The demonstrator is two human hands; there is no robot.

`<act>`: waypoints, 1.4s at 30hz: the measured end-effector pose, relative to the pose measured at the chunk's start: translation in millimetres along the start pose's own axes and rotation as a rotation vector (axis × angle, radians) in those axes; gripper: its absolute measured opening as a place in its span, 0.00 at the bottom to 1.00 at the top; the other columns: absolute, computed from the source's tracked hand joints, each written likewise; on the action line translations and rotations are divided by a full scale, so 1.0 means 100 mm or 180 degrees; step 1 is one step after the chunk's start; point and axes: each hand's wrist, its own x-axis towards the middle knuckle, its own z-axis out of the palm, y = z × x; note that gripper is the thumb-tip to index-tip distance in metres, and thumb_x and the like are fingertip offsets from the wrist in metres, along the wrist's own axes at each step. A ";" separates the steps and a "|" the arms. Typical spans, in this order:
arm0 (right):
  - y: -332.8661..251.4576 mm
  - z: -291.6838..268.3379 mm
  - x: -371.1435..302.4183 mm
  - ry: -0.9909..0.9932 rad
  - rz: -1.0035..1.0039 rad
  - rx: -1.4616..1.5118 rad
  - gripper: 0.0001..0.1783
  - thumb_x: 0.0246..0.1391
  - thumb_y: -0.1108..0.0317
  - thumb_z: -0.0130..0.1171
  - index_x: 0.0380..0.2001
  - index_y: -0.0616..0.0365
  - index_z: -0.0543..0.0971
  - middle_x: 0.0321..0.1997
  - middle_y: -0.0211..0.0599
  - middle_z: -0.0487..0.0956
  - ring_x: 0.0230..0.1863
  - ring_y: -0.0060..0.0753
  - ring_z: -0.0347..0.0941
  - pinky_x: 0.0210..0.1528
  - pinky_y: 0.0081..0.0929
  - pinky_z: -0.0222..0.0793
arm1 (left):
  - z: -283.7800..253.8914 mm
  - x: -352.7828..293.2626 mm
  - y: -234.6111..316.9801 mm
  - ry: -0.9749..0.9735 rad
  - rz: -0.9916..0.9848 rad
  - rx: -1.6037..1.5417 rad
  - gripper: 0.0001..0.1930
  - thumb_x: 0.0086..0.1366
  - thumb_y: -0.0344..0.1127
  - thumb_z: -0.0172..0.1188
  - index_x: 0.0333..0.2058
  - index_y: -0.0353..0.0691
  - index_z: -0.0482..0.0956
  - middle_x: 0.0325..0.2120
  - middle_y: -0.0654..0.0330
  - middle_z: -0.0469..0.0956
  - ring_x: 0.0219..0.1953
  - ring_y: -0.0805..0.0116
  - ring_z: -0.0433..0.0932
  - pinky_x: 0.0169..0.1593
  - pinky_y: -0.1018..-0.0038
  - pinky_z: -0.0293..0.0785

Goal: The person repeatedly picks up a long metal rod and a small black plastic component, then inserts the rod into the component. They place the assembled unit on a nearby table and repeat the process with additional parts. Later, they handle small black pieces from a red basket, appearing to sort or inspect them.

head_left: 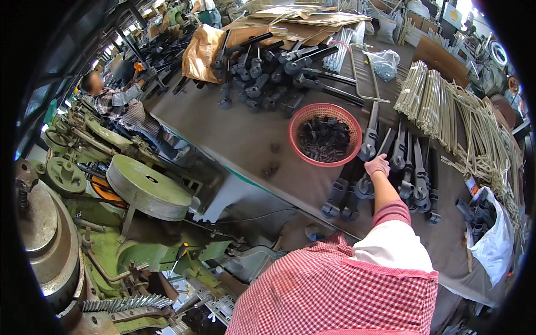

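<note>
Reaching out over the workbench (pixel 245 139), the right hand (pixel 377 165) in a pink glove rests palm-down on a row of dark metal arms (pixel 410 173) that lie side by side near the bench's front edge; its fingers curl over the top of one arm, but whether they have actually closed around it cannot be told from this angle. Only that hand shows, its forearm running up from a pink cuff and a white sleeve over a red checked apron (pixel 335 290); the left hand is out of sight. The metal arms lie with their rounded ends toward the person, some just left of the hand and more to its right. Just beyond the hand and to its left stands a round red basket (pixel 296 125) filled with small dark parts. Farther back is a loose heap of similar dark parts (pixel 268 78), beside a brown paper sack (pixel 198 53) and flattened cardboard (pixel 301 22). To the right, bundles of pale thin rods (pixel 430 100) spread across the bench, and a white bag (pixel 494 245) sits at its near right corner. Left of the bench stands a green machine (pixel 145 190) with a large flywheel, and another person (pixel 111 100) sits behind it.
</note>
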 end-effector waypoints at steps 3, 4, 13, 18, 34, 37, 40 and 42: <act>0.01 -0.08 0.00 0.0076 0.0487 0.0929 0.43 0.41 0.54 0.70 0.59 0.63 0.69 0.57 0.54 0.77 0.54 0.47 0.78 0.56 0.36 0.74 | 0.12 -0.03 0.23 -0.0263 0.0142 0.0395 0.18 0.58 0.41 0.64 0.42 0.35 0.77 0.35 0.52 0.78 0.42 0.53 0.77 0.45 0.64 0.76; 0.06 -0.15 -0.04 -0.0254 0.0255 0.1688 0.36 0.38 0.55 0.69 0.50 0.66 0.76 0.48 0.53 0.81 0.45 0.40 0.81 0.47 0.33 0.75 | 0.18 -0.03 0.35 -0.0362 0.0231 0.0569 0.18 0.57 0.41 0.64 0.42 0.35 0.77 0.35 0.52 0.77 0.43 0.52 0.77 0.45 0.64 0.76; -0.69 0.18 -2.29 -0.1661 -0.2843 0.3111 0.24 0.47 0.75 0.63 0.48 0.59 0.68 0.33 0.31 0.74 0.29 0.20 0.68 0.28 0.25 0.69 | 1.56 0.47 1.94 -0.1609 0.1403 -0.0746 0.15 0.73 0.38 0.54 0.52 0.34 0.75 0.47 0.63 0.78 0.48 0.73 0.76 0.50 0.74 0.74; -1.21 0.64 -2.91 -0.4035 -0.3425 0.2875 0.29 0.55 0.54 0.66 0.50 0.67 0.76 0.41 0.36 0.80 0.45 0.27 0.73 0.51 0.31 0.70 | 1.87 0.80 2.57 -0.0782 0.0964 -0.1732 0.12 0.71 0.42 0.57 0.40 0.37 0.76 0.33 0.64 0.78 0.39 0.71 0.77 0.48 0.71 0.73; -2.26 1.72 -1.57 -0.1124 -0.3442 -0.0846 0.22 0.61 0.50 0.56 0.51 0.52 0.74 0.52 0.47 0.80 0.53 0.49 0.79 0.51 0.44 0.75 | 1.07 0.69 2.06 -0.0945 0.0003 -0.2515 0.13 0.69 0.44 0.59 0.37 0.40 0.79 0.32 0.56 0.80 0.39 0.54 0.80 0.53 0.48 0.76; -2.08 1.70 -1.53 -0.1056 -0.3091 -0.0372 0.22 0.58 0.53 0.58 0.51 0.54 0.73 0.53 0.49 0.78 0.55 0.51 0.76 0.55 0.44 0.73 | 1.10 0.58 2.12 -0.1162 0.0043 -0.2916 0.13 0.69 0.46 0.59 0.38 0.40 0.79 0.34 0.58 0.81 0.40 0.56 0.81 0.53 0.49 0.76; -1.81 1.76 -1.48 -0.0866 -0.2502 0.0296 0.20 0.56 0.58 0.58 0.48 0.56 0.75 0.52 0.52 0.77 0.58 0.53 0.73 0.59 0.44 0.70 | 1.16 0.47 2.18 -0.1168 0.0242 -0.2743 0.16 0.69 0.49 0.59 0.40 0.41 0.78 0.34 0.58 0.81 0.41 0.58 0.81 0.53 0.51 0.77; -1.59 1.78 -1.41 -0.0803 -0.2374 0.0485 0.22 0.55 0.56 0.59 0.49 0.56 0.75 0.55 0.52 0.76 0.58 0.51 0.73 0.60 0.42 0.69 | 1.19 0.41 2.24 -0.1262 0.0404 -0.2646 0.17 0.69 0.51 0.59 0.41 0.41 0.77 0.33 0.59 0.80 0.40 0.58 0.80 0.52 0.52 0.77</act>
